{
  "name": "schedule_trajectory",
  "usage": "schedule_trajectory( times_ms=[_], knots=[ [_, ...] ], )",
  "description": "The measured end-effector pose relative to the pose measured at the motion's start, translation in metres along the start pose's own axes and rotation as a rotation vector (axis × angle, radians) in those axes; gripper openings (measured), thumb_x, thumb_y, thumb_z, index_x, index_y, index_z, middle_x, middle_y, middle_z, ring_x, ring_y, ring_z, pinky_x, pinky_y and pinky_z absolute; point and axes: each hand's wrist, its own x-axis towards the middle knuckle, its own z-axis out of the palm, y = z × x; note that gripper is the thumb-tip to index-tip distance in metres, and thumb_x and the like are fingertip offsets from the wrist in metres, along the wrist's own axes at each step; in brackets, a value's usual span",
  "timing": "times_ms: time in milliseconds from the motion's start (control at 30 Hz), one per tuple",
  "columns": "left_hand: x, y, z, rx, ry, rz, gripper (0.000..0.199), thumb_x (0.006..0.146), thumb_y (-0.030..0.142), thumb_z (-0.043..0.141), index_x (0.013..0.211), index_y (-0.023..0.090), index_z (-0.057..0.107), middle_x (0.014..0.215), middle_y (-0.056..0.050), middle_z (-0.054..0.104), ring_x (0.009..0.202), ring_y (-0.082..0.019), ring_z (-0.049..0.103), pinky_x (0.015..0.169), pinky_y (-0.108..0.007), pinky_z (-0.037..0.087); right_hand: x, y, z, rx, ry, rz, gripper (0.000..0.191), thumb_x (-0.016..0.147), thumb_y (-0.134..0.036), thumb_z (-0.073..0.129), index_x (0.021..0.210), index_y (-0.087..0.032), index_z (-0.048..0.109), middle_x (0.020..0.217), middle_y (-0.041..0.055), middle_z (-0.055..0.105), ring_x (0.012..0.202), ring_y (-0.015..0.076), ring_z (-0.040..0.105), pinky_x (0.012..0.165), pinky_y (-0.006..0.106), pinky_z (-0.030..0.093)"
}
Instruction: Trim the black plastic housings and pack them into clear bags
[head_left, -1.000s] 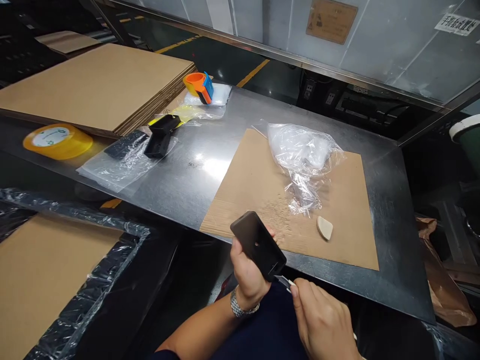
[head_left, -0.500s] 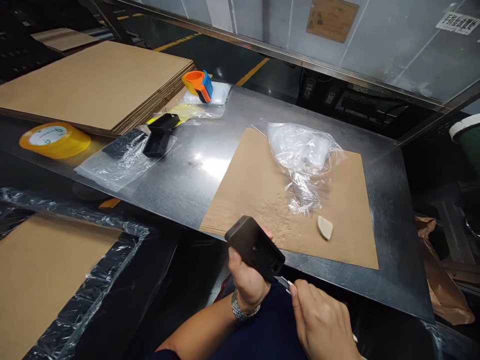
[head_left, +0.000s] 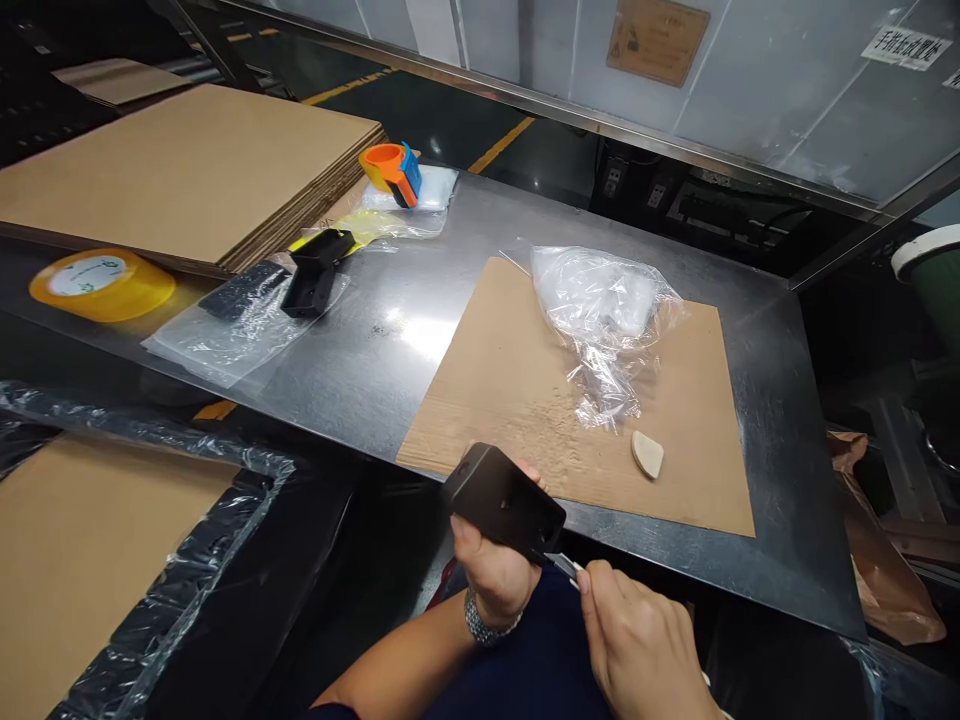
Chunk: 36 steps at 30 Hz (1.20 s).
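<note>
My left hand (head_left: 495, 570) is wrapped round a black plastic box-shaped part (head_left: 504, 500), tilted with its hollow side facing up. In my right hand (head_left: 645, 635) is a utility knife (head_left: 564, 567), pinched near its blade. The blade meets the near lower corner of the black part; whether it is cutting there I cannot tell. Most of the knife's handle is hidden by my fingers. Beyond my hands, a small off-white rounded piece (head_left: 646, 455) lies on a cardboard sheet (head_left: 480, 380). A clear plastic bag (head_left: 600, 300) with white contents also lies on that sheet.
On the metal table (head_left: 360, 370), more black parts (head_left: 315, 275) rest on plastic bags at the left. A yellow tape roll (head_left: 103, 285), stacked cardboard (head_left: 187, 170) and an orange-and-blue tape dispenser (head_left: 394, 172) are also there. Brown plastic (head_left: 889, 570) hangs at the right.
The black part has turned slightly in my left hand, its far end dipping a little lower. My right hand keeps the knife at the same corner. The whole view has shifted slightly.
</note>
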Motion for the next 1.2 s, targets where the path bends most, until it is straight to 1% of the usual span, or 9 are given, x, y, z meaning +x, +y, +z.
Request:
schedule_trajectory(
  times_ms=[167, 333, 400, 467, 533, 600, 800, 967, 1200],
  knots=[
    [0.000, 0.001, 0.001, 0.001, 0.022, 0.012, 0.041, 0.075, 0.055, 0.044, 0.091, 0.022, 0.063, 0.067, -0.003, 0.062, 0.061, -0.016, 0.054, 0.055, -0.026, 0.046, -0.001, 0.004, 0.001, 0.038, -0.065, -0.059, 0.032, 0.096, -0.025, 0.027, 0.069, -0.021, 0.044, 0.047, -0.0056, 0.050, 0.036, 0.0105, 0.049, 0.041, 0.026, 0.018],
    [0.001, 0.002, 0.003, -0.106, 0.100, -0.093, 0.045, 0.072, 0.060, 0.046, 0.095, 0.024, 0.062, 0.070, -0.002, 0.062, 0.062, -0.015, 0.055, 0.054, -0.024, 0.047, 0.004, 0.003, 0.000, 0.351, -0.195, 0.070, 0.034, 0.097, -0.027, 0.023, 0.072, -0.020, 0.046, 0.052, -0.0036, 0.053, 0.041, 0.0104, 0.052, 0.042, 0.021, 0.030],
    [0.003, 0.003, 0.004, -0.142, 0.111, -0.117, 0.048, 0.072, 0.063, 0.045, 0.094, 0.024, 0.062, 0.071, -0.002, 0.062, 0.062, -0.015, 0.055, 0.055, -0.024, 0.047, 0.007, 0.002, 0.000, 0.546, -0.206, 0.100, 0.027, 0.096, -0.025, 0.026, 0.086, -0.019, 0.051, 0.066, -0.0001, 0.059, 0.055, 0.0116, 0.058, 0.051, 0.020, 0.041],
    [0.005, 0.003, 0.005, -0.155, 0.110, -0.091, 0.047, 0.073, 0.062, 0.043, 0.096, 0.026, 0.062, 0.071, -0.002, 0.061, 0.062, -0.015, 0.055, 0.055, -0.024, 0.047, 0.008, 0.002, 0.000, 0.630, -0.129, 0.087, 0.025, 0.094, -0.021, 0.028, 0.108, -0.017, 0.049, 0.081, 0.0051, 0.061, 0.069, 0.0135, 0.060, 0.060, 0.022, 0.048],
    [0.009, 0.004, 0.007, -0.152, 0.110, -0.046, 0.045, 0.074, 0.061, 0.042, 0.095, 0.026, 0.063, 0.071, -0.001, 0.060, 0.062, -0.015, 0.055, 0.056, -0.025, 0.047, 0.006, 0.001, 0.002, 0.569, -0.025, 0.037, 0.033, 0.092, -0.016, 0.030, 0.122, -0.013, 0.043, 0.086, 0.0084, 0.059, 0.073, 0.0149, 0.060, 0.062, 0.023, 0.050],
    [0.011, 0.005, 0.007, -0.145, 0.114, -0.008, 0.045, 0.074, 0.061, 0.042, 0.090, 0.025, 0.064, 0.070, -0.002, 0.060, 0.061, -0.015, 0.055, 0.055, -0.025, 0.046, 0.002, 0.001, 0.003, 0.420, 0.035, -0.036, 0.040, 0.090, -0.011, 0.033, 0.129, -0.009, 0.038, 0.079, 0.0076, 0.058, 0.067, 0.0150, 0.059, 0.058, 0.024, 0.049],
    [0.013, 0.005, 0.006, -0.164, 0.098, 0.069, 0.046, 0.074, 0.062, 0.041, 0.088, 0.025, 0.065, 0.071, -0.002, 0.060, 0.061, -0.015, 0.054, 0.056, -0.026, 0.047, -0.003, -0.005, 0.000, 0.036, 0.054, -0.190, 0.048, 0.085, -0.003, 0.033, 0.133, -0.001, 0.035, 0.061, 0.0017, 0.050, 0.050, 0.0125, 0.051, 0.045, 0.023, 0.041],
    [0.013, 0.006, 0.008, -0.137, 0.117, 0.118, 0.044, 0.078, 0.059, 0.035, 0.105, 0.033, 0.059, 0.070, 0.000, 0.060, 0.061, -0.015, 0.053, 0.058, -0.027, 0.046, -0.001, -0.008, 0.000, -0.055, 0.082, -0.219, 0.049, 0.083, 0.000, 0.032, 0.131, -0.003, 0.039, 0.058, 0.0001, 0.049, 0.048, 0.0113, 0.050, 0.045, 0.022, 0.041],
    [0.014, 0.006, 0.011, -0.087, 0.119, 0.186, 0.045, 0.078, 0.060, 0.036, 0.106, 0.034, 0.059, 0.068, 0.000, 0.059, 0.061, -0.016, 0.052, 0.059, -0.026, 0.045, -0.002, -0.011, 0.005, -0.068, 0.121, -0.199, 0.046, 0.082, 0.001, 0.029, 0.124, -0.003, 0.047, 0.056, -0.0001, 0.048, 0.046, 0.0113, 0.049, 0.042, 0.023, 0.039]
  ],
)
